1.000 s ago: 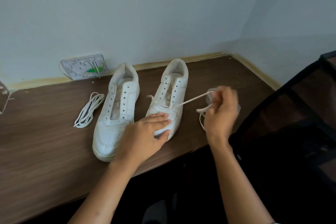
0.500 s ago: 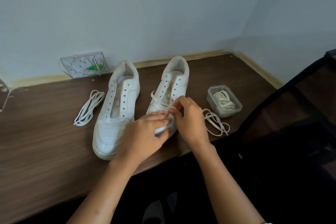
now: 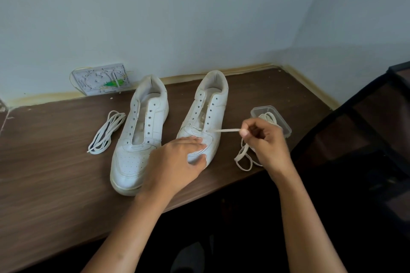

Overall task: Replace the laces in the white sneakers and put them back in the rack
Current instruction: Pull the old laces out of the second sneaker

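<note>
Home room: wooden desk (image 3: 55,162) against painted wall (image 3: 177,17).

— Can you read anything on the sneakers (image 3: 139,137), a brand mark or a size?

— No. Both are plain white; only stitching and eyelets show, no logo or number I can make out.

— What about the clear plastic box (image 3: 280,121) by the table's right edge?

— No label on it.

— And the pale panel (image 3: 101,79) leaning against the wall?

— It has raised patterns and a green patch, but it is too small and blurred to tell whether any of it is lettering.

— So no legible text anywhere?

— None.
</note>
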{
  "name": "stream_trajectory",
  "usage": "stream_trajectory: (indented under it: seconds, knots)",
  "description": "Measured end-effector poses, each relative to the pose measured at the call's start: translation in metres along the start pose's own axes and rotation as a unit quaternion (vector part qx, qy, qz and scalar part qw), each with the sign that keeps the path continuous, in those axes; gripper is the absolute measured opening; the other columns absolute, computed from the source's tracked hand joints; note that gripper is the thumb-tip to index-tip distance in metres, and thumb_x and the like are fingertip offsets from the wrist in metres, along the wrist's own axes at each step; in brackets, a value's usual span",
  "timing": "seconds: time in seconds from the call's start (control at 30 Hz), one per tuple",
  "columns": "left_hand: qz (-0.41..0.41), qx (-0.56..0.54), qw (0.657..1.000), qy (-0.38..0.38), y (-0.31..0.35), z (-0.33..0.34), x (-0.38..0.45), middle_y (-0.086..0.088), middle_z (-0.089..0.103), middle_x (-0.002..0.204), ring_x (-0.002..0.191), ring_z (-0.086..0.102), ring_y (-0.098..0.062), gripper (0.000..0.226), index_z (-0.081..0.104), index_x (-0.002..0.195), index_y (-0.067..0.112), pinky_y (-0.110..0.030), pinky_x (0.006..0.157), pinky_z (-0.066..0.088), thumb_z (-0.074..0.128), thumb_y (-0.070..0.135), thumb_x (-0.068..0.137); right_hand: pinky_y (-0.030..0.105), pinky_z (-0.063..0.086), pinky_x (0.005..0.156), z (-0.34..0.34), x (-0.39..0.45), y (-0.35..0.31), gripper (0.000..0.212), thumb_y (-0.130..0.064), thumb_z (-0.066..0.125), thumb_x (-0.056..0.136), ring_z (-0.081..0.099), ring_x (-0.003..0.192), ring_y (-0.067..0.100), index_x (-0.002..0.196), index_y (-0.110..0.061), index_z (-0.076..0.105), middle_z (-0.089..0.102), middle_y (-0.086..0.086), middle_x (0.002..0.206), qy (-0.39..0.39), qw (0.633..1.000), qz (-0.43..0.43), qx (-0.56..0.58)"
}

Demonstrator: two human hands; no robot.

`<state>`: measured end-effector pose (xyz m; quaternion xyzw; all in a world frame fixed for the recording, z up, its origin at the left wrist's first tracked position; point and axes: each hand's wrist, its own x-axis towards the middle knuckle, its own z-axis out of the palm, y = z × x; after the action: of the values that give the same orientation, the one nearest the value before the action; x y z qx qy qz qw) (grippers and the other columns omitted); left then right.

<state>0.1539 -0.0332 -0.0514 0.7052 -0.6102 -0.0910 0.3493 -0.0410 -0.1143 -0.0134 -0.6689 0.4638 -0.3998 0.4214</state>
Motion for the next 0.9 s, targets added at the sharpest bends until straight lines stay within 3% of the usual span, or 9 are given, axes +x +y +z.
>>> stream_trajectory:
  seconds: [0.1, 0.17, 0.27, 0.33, 0.47, 0.63, 0.7, 0.8, 0.9]
  knots:
    - [0.002, 0.009, 1.000, 0.006, 0.002, -0.001, 0.002, 0.028, 0.069, 0.108, 0.104, 0.059, 0.010, 0.016, 0.078, 0.094, 0.039, 0.001, 0.070, 0.032, 0.074, 0.036, 0.078, 0.012, 0.036, 0.057, 0.011, -0.002, 0.004, 0.014, -0.004, 0.068, 0.086, 0.046, 0.059, 0.001, 0.075, -0.009, 0.061, 0.054, 0.000, 0.068, -0.062, 0.997, 0.039, -0.034]
    - [0.011, 0.015, 1.000, 0.012, 0.004, -0.001, 0.004, 0.027, 0.069, 0.105, 0.098, 0.063, 0.007, 0.014, 0.078, 0.091, 0.039, -0.006, 0.066, 0.038, 0.075, 0.036, 0.078, 0.014, 0.040, 0.061, 0.026, -0.002, 0.007, 0.013, -0.019, 0.070, 0.087, 0.054, 0.065, 0.001, 0.080, -0.011, 0.063, 0.060, -0.004, 0.073, -0.015, 0.995, 0.008, -0.098]
    - [0.033, 0.024, 0.999, 0.029, 0.005, -0.002, 0.004, 0.023, 0.072, 0.099, 0.088, 0.069, -0.004, 0.012, 0.078, 0.087, 0.036, -0.020, 0.061, 0.050, 0.079, 0.036, 0.075, 0.018, 0.049, 0.070, 0.054, -0.003, 0.003, 0.032, -0.048, 0.067, 0.087, 0.061, 0.081, 0.005, 0.094, -0.017, 0.065, 0.064, -0.004, 0.090, 0.026, 0.989, -0.039, -0.139]
    - [0.054, 0.033, 0.997, 0.040, 0.006, -0.002, 0.004, 0.021, 0.073, 0.093, 0.081, 0.070, -0.008, 0.014, 0.078, 0.084, 0.034, -0.023, 0.056, 0.051, 0.083, 0.033, 0.071, 0.020, 0.049, 0.071, 0.065, -0.002, -0.001, 0.038, -0.053, 0.064, 0.088, 0.060, 0.083, 0.006, 0.098, -0.016, 0.067, 0.061, -0.005, 0.095, 0.040, 0.984, -0.047, -0.170]
    - [0.067, 0.035, 0.995, 0.064, 0.005, 0.001, 0.003, 0.019, 0.074, 0.090, 0.076, 0.071, -0.007, 0.017, 0.079, 0.081, 0.031, -0.025, 0.051, 0.052, 0.087, 0.028, 0.066, 0.035, 0.053, 0.078, 0.072, 0.000, 0.000, 0.009, -0.020, 0.066, 0.092, 0.063, 0.084, 0.015, 0.094, -0.013, 0.071, 0.061, -0.002, 0.095, 0.064, 0.975, -0.070, -0.200]
    - [0.012, 0.018, 0.999, 0.050, 0.007, 0.002, 0.003, 0.024, 0.072, 0.096, 0.088, 0.068, 0.000, 0.013, 0.079, 0.083, 0.035, -0.018, 0.063, 0.048, 0.082, 0.033, 0.071, 0.038, 0.050, 0.072, 0.066, 0.002, -0.004, 0.010, -0.006, 0.058, 0.092, 0.061, 0.084, 0.020, 0.090, -0.013, 0.066, 0.060, -0.001, 0.096, 0.070, 0.959, -0.071, -0.264]
    - [-0.020, 0.000, 0.999, 0.030, 0.008, 0.000, 0.004, 0.026, 0.071, 0.101, 0.093, 0.065, 0.003, 0.010, 0.078, 0.085, 0.037, -0.020, 0.070, 0.052, 0.078, 0.037, 0.075, 0.034, 0.049, 0.070, 0.049, 0.002, -0.005, 0.017, -0.002, 0.057, 0.090, 0.060, 0.079, 0.018, 0.084, -0.017, 0.062, 0.061, 0.000, 0.088, 0.130, 0.967, -0.055, -0.211]
    - [-0.025, -0.010, 0.999, 0.030, 0.006, 0.001, 0.004, 0.025, 0.071, 0.103, 0.094, 0.065, 0.003, 0.008, 0.078, 0.087, 0.037, -0.025, 0.071, 0.055, 0.075, 0.037, 0.079, 0.019, 0.044, 0.063, 0.024, -0.006, -0.008, 0.016, -0.006, 0.061, 0.091, 0.058, 0.067, 0.005, 0.082, -0.019, 0.065, 0.065, -0.001, 0.076, 0.191, 0.981, 0.025, -0.036]
    - [0.032, -0.017, 0.998, 0.049, 0.008, 0.002, 0.005, 0.020, 0.072, 0.099, 0.092, 0.063, 0.001, 0.020, 0.078, 0.094, 0.033, -0.024, 0.068, 0.053, 0.062, 0.045, 0.092, 0.012, 0.042, 0.062, 0.027, -0.019, -0.011, 0.012, -0.008, 0.069, 0.088, 0.055, 0.063, 0.000, 0.079, -0.016, 0.071, 0.065, -0.007, 0.068, 0.100, 0.988, 0.071, 0.098]
